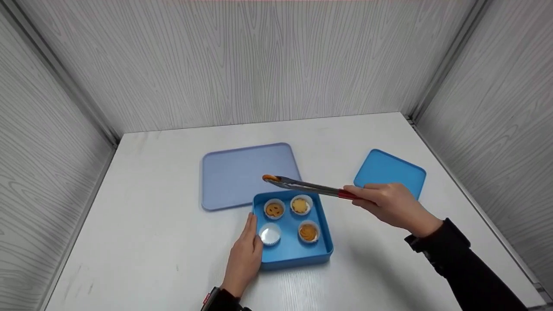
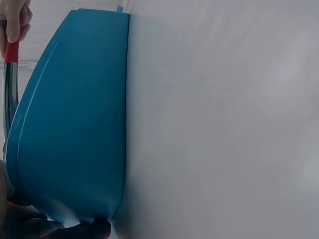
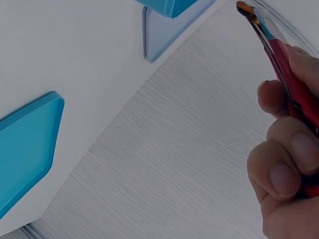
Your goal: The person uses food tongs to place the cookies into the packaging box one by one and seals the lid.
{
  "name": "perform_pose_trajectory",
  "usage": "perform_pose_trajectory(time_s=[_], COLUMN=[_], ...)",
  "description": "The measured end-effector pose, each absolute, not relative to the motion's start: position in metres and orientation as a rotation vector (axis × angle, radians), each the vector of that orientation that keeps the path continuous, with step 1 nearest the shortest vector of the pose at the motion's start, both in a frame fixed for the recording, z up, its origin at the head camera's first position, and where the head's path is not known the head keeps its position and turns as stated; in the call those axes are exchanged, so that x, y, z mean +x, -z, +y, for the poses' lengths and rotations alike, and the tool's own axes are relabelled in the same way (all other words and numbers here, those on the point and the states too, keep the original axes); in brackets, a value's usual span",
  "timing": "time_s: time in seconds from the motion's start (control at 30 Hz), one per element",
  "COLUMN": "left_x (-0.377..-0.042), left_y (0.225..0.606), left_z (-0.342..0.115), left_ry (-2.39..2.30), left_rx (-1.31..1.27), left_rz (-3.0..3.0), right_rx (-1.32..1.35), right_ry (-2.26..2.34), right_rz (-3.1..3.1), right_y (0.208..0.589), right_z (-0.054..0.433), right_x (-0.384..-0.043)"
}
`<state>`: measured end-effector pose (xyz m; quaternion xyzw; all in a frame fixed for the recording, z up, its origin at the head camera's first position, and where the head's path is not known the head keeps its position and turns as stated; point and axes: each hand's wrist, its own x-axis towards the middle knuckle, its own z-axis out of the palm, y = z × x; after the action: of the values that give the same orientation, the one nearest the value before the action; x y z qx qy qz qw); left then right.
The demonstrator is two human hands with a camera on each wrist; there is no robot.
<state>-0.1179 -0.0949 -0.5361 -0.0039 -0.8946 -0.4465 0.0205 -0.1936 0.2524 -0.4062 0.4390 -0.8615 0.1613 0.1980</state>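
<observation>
My right hand [image 1: 391,205] grips red-handled metal tongs [image 1: 315,187]. Their tips hold a small orange-brown piece [image 1: 270,177], like a cookie, above the far edge of a blue box [image 1: 293,261]. Inside the box sit several white paper cups. One has a cookie with holes [image 1: 274,210], another a pale flower-shaped cookie [image 1: 300,205], and a third a swirled cookie [image 1: 308,232]. The near-left paper cup [image 1: 270,234] has nothing in it. At the box's left side my left hand [image 1: 244,255] holds the wall, thumb by the rim and fingers along the outside.
A pale lilac tray [image 1: 242,175] lies flat behind the box, and the box's far left corner overlaps it in the head view. Farther right lies a blue lid [image 1: 391,170], partly behind my right hand. Grey wood-grain panels [image 1: 268,65] enclose the white table [image 1: 151,242] on three sides.
</observation>
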Motion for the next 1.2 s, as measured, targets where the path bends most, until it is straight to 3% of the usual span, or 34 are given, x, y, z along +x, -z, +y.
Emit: perform_pose_trajectory(time_s=[0.4, 1.2], left_x=[-0.117, -0.117], left_y=[0.536, 0.536], left_z=[-0.095, -0.095], left_ry=[1.363, 1.373], left_rx=[-0.041, -0.043], left_rz=[-2.756, -2.751], right_rx=[1.389, 1.548], right_ry=[-0.421, -0.187], right_rz=[-2.496, -2.573], right_y=[0.393, 0.393], right_z=[0.266, 0.237], right_x=[-0.169, -0.163])
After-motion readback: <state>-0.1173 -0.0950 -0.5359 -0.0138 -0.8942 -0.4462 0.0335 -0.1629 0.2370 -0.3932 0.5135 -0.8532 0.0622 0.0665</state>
